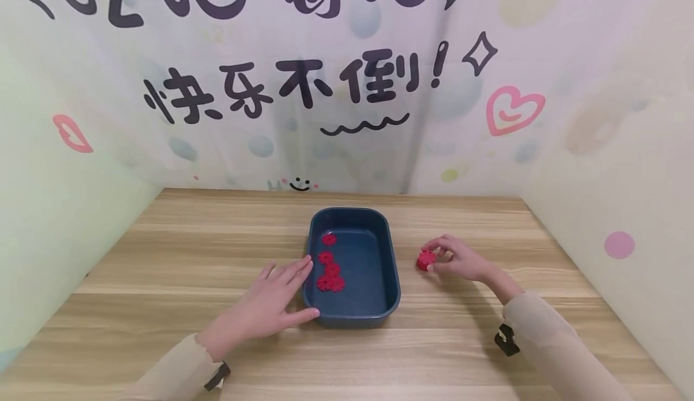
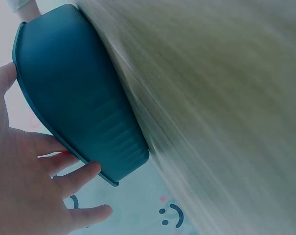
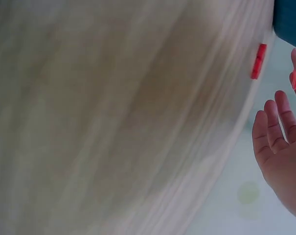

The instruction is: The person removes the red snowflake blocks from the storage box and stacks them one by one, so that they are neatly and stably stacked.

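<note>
My left hand (image 1: 262, 306) rests on the left rim of a dark blue rectangular tub (image 1: 393, 271), its fingers and thumb extended. Several red flower-shaped discs (image 1: 332, 269) lie on the tub's floor, along its left side. To the right of the tub, my right hand (image 1: 461, 261) pinches a red flower-shaped disc (image 3: 295, 79) between thumb and fingertip. Just below it, more red pieces (image 3: 258, 61) sit on the table. In the left wrist view the tub's outer wall (image 2: 69, 73) shows, but its inside is hidden.
The tub stands on a wood-grain table (image 1: 190, 238). Behind it hangs a white printed sheet (image 1: 336, 160) with black lettering, and pale walls (image 1: 612, 166) close off both sides. Dark bands (image 1: 506, 339) sit at the sleeve cuffs.
</note>
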Available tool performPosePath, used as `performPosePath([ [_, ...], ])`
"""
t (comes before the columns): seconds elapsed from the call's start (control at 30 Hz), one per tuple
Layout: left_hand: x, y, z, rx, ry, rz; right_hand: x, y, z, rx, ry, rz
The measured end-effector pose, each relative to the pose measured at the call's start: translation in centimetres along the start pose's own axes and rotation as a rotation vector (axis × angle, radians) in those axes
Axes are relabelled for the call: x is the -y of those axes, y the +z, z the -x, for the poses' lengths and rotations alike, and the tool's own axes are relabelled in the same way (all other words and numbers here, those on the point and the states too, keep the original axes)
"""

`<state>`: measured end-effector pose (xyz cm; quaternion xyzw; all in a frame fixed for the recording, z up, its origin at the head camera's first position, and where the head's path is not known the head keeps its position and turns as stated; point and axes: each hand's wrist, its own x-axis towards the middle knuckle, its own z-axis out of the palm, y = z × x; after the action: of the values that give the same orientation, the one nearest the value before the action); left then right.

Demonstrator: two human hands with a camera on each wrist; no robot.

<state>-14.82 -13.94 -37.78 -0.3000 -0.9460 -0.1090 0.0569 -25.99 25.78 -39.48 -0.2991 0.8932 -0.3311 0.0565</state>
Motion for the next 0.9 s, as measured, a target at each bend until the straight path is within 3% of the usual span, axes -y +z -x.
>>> performPosePath([
  [0.33,0.0,0.1,0.0,-0.004,0.002,-0.005,-0.8,0.7,-0.3,0.012,0.042,0.060],
  [0.9,0.0,0.0,0.0,-0.002,0.001,0.002,-0.7,1.1,-0.6,0.015,0.047,0.124],
])
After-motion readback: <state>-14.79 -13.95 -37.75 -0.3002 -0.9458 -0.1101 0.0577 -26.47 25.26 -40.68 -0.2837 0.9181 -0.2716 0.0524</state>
